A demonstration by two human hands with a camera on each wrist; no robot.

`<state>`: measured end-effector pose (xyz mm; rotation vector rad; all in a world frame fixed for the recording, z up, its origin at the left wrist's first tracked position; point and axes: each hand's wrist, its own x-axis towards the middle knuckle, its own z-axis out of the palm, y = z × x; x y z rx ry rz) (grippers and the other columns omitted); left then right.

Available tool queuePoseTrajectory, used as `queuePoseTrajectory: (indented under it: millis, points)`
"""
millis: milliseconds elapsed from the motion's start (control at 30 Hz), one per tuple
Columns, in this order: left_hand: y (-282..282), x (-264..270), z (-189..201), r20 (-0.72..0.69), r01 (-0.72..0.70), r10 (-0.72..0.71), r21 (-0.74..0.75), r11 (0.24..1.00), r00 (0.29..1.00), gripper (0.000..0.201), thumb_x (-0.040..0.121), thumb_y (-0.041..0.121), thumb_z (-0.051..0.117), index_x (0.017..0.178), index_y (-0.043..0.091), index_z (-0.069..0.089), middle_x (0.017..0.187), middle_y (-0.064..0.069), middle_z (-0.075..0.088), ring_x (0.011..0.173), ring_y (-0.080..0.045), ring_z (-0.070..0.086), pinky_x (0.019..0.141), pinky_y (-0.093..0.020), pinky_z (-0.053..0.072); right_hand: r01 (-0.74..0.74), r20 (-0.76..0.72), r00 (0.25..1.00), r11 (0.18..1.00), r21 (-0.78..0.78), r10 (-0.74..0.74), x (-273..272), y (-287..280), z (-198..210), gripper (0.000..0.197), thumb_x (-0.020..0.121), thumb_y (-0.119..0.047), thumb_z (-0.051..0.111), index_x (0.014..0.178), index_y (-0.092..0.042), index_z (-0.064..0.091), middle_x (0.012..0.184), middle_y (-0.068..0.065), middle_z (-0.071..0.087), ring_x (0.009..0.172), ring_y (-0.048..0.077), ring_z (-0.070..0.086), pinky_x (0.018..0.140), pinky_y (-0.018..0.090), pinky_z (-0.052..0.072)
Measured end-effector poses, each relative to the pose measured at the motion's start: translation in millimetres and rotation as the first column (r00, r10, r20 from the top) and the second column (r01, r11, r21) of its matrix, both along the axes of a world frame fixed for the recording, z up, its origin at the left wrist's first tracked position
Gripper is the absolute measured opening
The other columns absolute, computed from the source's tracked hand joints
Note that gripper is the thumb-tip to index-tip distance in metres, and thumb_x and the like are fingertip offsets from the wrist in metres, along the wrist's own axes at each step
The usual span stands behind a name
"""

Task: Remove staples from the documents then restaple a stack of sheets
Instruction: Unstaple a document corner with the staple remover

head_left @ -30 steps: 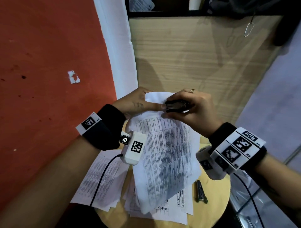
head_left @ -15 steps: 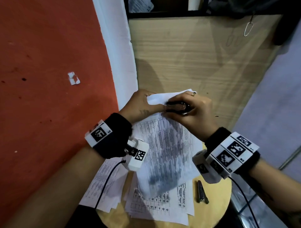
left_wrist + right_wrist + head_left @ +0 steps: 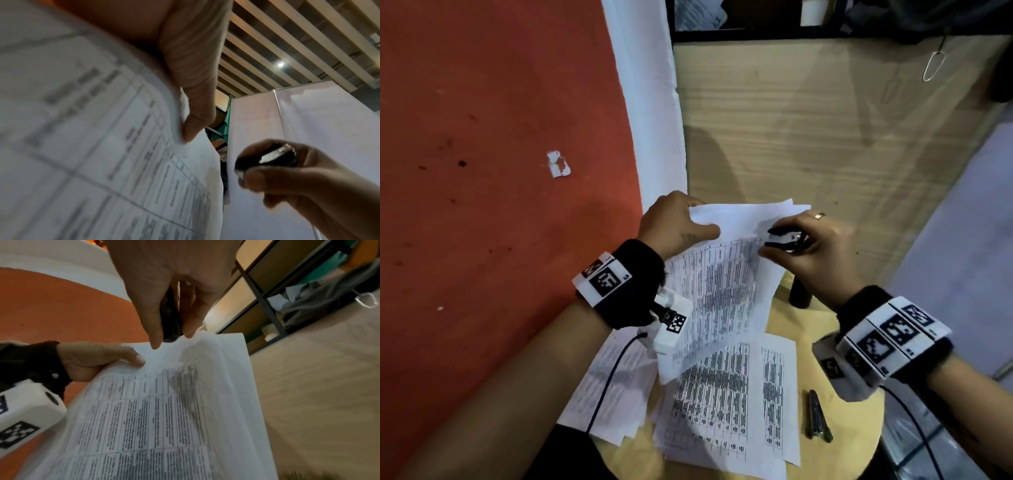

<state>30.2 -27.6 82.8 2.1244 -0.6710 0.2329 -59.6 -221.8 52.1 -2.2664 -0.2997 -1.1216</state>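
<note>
My left hand [image 3: 681, 226] pinches the top left part of a printed document [image 3: 722, 284] and holds it up over the table; in the left wrist view the thumb [image 3: 195, 91] presses on the sheet [image 3: 92, 146]. My right hand [image 3: 808, 246] grips a black staple remover [image 3: 786, 238] by the document's top right corner, its jaws just off the paper edge. Seen from the right wrist, the staple remover [image 3: 170, 316] sits between thumb and fingers above the document [image 3: 164, 410]. No staple is visible.
Loose printed sheets [image 3: 732, 404] lie on the round wooden table [image 3: 842, 435], more [image 3: 606, 394] at its left edge. A dark stapler-like tool [image 3: 818, 416] lies right of them. A red wall [image 3: 482, 171] is on the left, a wooden panel [image 3: 808, 137] behind.
My right hand with the staple remover has pulled away to the right from the spot beside my left thumb. The document's top corner has come into the open.
</note>
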Motion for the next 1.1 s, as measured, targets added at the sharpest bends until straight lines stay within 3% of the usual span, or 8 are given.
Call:
queuePoseTrajectory:
  millis: [133, 367, 500, 633, 767, 867, 1000, 1100]
  points:
    - [2, 5, 5, 0.006, -0.001, 0.001, 0.067, 0.998, 1.0, 0.068, 0.049, 0.057, 0.077, 0.099, 0.011, 0.072, 0.105, -0.008, 0.071, 0.103, -0.025, 0.064, 0.089, -0.037, 0.05, 0.057, -0.278, 0.959, 0.998, -0.004, -0.055, 13, -4, -13, 0.039, 0.056, -0.027, 0.088, 0.086, -0.009, 0.072, 0.079, 0.004, 0.069, 0.07, 0.011, 0.058, 0.064, 0.004, 0.037]
    - [11, 14, 5, -0.032, 0.069, -0.065, 0.134, 0.989, 0.997, 0.024, 0.053, 0.051, 0.072, 0.056, 0.035, 0.055, 0.087, 0.001, 0.068, 0.094, -0.03, 0.064, 0.067, -0.025, 0.035, -0.028, -0.233, 0.973, 0.992, -0.125, -0.002, 20, -6, -11, 0.049, 0.054, -0.01, 0.088, 0.099, -0.006, 0.07, 0.12, 0.016, 0.055, 0.114, 0.026, 0.052, 0.085, 0.024, 0.04]
    - [10, 16, 5, -0.018, 0.167, -0.167, 0.176, 0.97, 0.986, 0.027, 0.054, 0.046, 0.075, 0.054, 0.024, 0.06, 0.085, 0.008, 0.056, 0.092, -0.028, 0.058, 0.063, -0.024, 0.031, -0.144, -0.304, 0.949, 0.976, -0.165, 0.088, 22, -5, 17, 0.048, 0.053, -0.013, 0.089, 0.097, -0.011, 0.071, 0.143, 0.016, 0.033, 0.122, 0.009, 0.037, 0.092, 0.015, 0.033]
    - [9, 17, 7, -0.016, 0.208, -0.207, 0.142, 0.968, 0.978, 0.019, 0.055, 0.039, 0.079, 0.049, 0.042, 0.061, 0.082, 0.011, 0.058, 0.082, -0.016, 0.059, 0.061, -0.022, 0.031, -0.186, -0.376, 0.922, 0.959, -0.213, 0.096, 27, -2, 30, 0.049, 0.05, -0.015, 0.09, 0.096, -0.012, 0.072, 0.113, 0.006, 0.057, 0.098, 0.016, 0.055, 0.081, 0.018, 0.039]
    - [16, 15, 13, -0.005, 0.276, -0.277, 0.108, 0.955, 0.961, 0.028, 0.063, 0.026, 0.087, 0.051, 0.031, 0.062, 0.049, 0.015, 0.055, 0.052, 0.003, 0.049, 0.057, -0.02, 0.036, -0.178, -0.394, 0.911, 0.978, -0.111, 0.121, 23, -1, 36, 0.05, 0.049, -0.013, 0.091, 0.095, -0.013, 0.072, 0.089, -0.004, 0.059, 0.084, 0.015, 0.057, 0.079, 0.021, 0.044]
    - [23, 19, 23, 0.17, 0.093, -0.131, 0.217, 0.972, 0.977, 0.03, 0.054, 0.056, 0.077, 0.064, 0.032, 0.063, 0.063, 0.004, 0.061, 0.066, -0.016, 0.058, 0.064, -0.029, 0.042, -0.162, -0.415, 0.904, 0.981, -0.103, 0.106, 18, 0, 39, 0.049, 0.049, -0.015, 0.091, 0.095, -0.012, 0.073, 0.088, 0.0, 0.063, 0.082, 0.017, 0.06, 0.079, 0.028, 0.048]
    - [13, -6, 42, 0.511, -0.234, -0.067, 0.501, 0.833, 0.857, 0.07, 0.058, 0.057, 0.078, 0.121, 0.036, 0.057, 0.123, 0.008, 0.059, 0.119, -0.022, 0.044, 0.094, -0.04, 0.027, -0.101, -0.424, 0.903, 0.994, -0.048, 0.071, 12, 4, 43, 0.047, 0.05, -0.018, 0.091, 0.093, -0.012, 0.073, 0.087, 0.003, 0.068, 0.082, 0.019, 0.063, 0.078, 0.031, 0.049]
    - [-8, -23, 45, 0.521, -0.246, -0.147, 0.61, 0.754, 0.841, 0.065, 0.064, 0.059, 0.073, 0.122, 0.035, 0.056, 0.123, 0.009, 0.058, 0.123, -0.02, 0.041, 0.1, -0.046, 0.02, -0.099, -0.413, 0.906, 0.995, -0.008, 0.087, 10, 10, 44, 0.045, 0.049, -0.02, 0.091, 0.091, -0.012, 0.073, 0.084, 0.001, 0.067, 0.082, 0.019, 0.063, 0.079, 0.032, 0.049]
